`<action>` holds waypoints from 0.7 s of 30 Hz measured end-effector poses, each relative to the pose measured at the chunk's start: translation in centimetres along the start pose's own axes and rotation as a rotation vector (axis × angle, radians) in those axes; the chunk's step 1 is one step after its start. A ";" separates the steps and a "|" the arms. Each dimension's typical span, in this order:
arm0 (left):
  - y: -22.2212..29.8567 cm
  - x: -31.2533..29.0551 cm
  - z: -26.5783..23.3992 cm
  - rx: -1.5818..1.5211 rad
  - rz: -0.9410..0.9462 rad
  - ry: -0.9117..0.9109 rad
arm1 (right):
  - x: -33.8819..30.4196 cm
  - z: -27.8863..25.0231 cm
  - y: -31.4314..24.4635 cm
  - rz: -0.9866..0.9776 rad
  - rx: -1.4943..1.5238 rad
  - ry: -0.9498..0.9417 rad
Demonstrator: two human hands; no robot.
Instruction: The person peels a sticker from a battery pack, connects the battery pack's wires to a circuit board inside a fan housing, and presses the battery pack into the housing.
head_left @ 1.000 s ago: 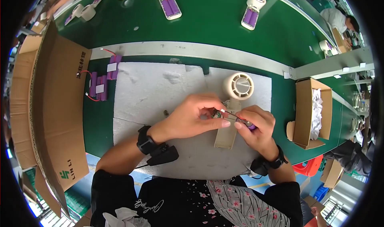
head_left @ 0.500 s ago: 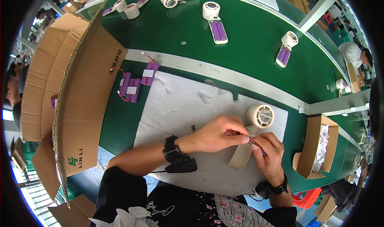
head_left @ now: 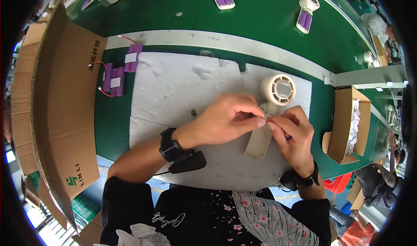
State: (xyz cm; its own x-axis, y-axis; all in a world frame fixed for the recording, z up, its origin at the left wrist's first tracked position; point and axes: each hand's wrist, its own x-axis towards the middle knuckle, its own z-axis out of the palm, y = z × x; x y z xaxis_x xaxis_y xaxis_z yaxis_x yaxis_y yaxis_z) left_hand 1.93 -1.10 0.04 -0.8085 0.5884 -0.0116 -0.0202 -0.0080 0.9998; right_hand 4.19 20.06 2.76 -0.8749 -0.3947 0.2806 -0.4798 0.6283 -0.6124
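My left hand and my right hand meet fingertip to fingertip above a cream handheld fan. Both are closed in a pinch. Between them shows a thin, reddish, wire-like bit, too small to name for sure. A trace of purple peeks out at my right fingers; the rest is hidden. Just beyond my hands lies the round fan head, and its hollow handle shell points toward me, partly covered by my fingers. The fan rests on a white foam board. A small dark piece lies left of my left hand.
Purple battery packs with red leads lie by the board's left edge. A large cardboard box stands at left, a small box holding white pieces at right. Beyond a pale rail, fans with purple batteries lie on the green surface.
The whole view has shifted, so the table things sit higher in the picture. My hands stay over the fan, their fingertips now closer together; the dark thin piece between them shows less.
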 end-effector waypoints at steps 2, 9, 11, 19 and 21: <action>-0.2 0.1 -0.2 -0.004 -0.014 -0.002 | -0.1 0.0 0.3 0.026 0.020 -0.004; 0.1 0.3 -0.9 -0.296 -0.129 -0.059 | -0.7 -0.2 0.5 -0.023 0.088 -0.022; 0.2 0.3 -1.0 -0.325 -0.160 -0.083 | -0.7 0.0 0.6 -0.034 0.073 -0.041; 0.8 0.4 -1.1 -0.301 -0.200 -0.014 | -0.8 0.1 0.4 -0.038 0.026 -0.083; 0.8 0.3 -1.2 -0.237 -0.161 -0.010 | -0.8 0.1 0.5 -0.030 0.026 -0.056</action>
State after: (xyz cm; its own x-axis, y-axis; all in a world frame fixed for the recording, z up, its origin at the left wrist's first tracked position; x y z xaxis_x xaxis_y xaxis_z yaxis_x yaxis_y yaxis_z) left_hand 0.91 -1.91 0.83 -0.7780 0.6052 -0.1685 -0.2857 -0.1020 0.9529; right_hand 4.64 20.59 2.18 -0.8546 -0.4509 0.2576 -0.5036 0.5984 -0.6232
